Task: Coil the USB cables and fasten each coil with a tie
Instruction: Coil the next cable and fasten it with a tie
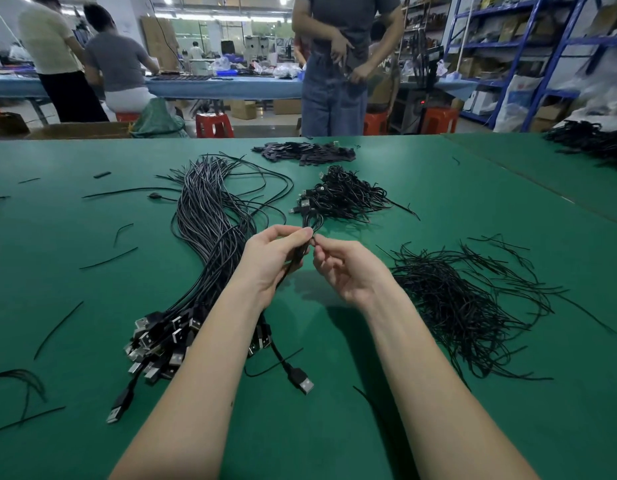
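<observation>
Green matting covers the table [92, 271], smooth and flat, with its far edge running straight across the upper part of the view and a seam slanting down the right side. Largest on it is the bundle of uncoiled USB cables [210, 216], thin black and grey cords fanned at the far end and crowded with squared metal plugs near the left forearm. Right of the arms lies a loose, wiry heap of ties [463, 306]. Beyond the hands sits a smaller pile of finished coils [338, 197], and farther still a flat heap of small black pieces [305, 152]. Bare mat lies open between the forearms and near the front edge. The left hand [272, 258] is closed around a folded cable coil [309, 230], held above the mat; the right hand [348, 268] pinches at that coil's waist, fingertips touching it.
</observation>
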A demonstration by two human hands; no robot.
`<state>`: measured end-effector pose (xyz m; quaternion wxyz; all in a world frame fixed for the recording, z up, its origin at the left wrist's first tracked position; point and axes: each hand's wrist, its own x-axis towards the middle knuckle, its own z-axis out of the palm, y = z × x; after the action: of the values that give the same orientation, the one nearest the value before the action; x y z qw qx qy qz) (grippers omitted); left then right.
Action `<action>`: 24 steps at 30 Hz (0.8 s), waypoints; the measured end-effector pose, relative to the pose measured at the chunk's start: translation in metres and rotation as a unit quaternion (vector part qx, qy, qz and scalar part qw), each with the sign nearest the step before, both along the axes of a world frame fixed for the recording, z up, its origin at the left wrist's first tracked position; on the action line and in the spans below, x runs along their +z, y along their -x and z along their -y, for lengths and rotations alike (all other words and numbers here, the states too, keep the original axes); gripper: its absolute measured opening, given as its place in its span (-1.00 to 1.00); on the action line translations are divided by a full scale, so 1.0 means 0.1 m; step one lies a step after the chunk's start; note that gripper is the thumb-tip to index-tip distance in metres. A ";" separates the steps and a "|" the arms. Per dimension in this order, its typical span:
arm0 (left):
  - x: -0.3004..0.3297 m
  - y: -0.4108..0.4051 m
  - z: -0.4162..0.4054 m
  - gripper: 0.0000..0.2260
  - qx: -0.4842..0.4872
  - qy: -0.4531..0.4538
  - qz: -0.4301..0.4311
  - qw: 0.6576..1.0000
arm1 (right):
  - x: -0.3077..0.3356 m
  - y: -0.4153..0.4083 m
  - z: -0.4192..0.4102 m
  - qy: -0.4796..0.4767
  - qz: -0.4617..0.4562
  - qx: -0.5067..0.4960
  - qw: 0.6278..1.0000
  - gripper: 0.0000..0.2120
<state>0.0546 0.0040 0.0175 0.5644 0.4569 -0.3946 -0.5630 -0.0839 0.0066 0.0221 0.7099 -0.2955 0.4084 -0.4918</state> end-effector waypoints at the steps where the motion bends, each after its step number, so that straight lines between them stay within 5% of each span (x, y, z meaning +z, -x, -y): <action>1: -0.01 0.00 0.00 -0.92 0.006 -0.012 0.001 1.000 | -0.03 0.00 0.00 0.032 -0.051 0.000 0.998 -0.90; 3: -0.01 -0.01 0.00 -0.94 0.007 -0.041 -0.010 0.999 | -0.10 0.03 0.00 0.201 -0.261 -0.038 0.944 -0.92; 5: 0.01 -0.02 0.00 -0.93 0.000 -0.066 -0.023 0.998 | -0.16 0.08 0.01 0.347 -0.410 -0.082 0.840 -0.93; 9: 0.04 -0.03 -0.02 -0.91 -0.019 -0.105 -0.032 0.994 | -0.24 0.17 0.06 0.462 -0.472 -0.108 0.743 -0.91; 15: 0.07 -0.06 -0.05 -0.91 -0.040 -0.144 -0.066 0.987 | -0.27 0.17 0.07 0.510 -0.492 -0.139 0.691 -0.90; 24: 0.11 -0.09 -0.05 -0.91 -0.063 -0.154 -0.066 0.984 | -0.23 0.21 0.06 0.546 -0.467 -0.136 0.682 -0.87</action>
<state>0.0638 0.0089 0.0288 0.4750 0.4747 -0.2932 -0.6805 -0.1050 0.0009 -0.0009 0.0655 -0.7636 0.3811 -0.5171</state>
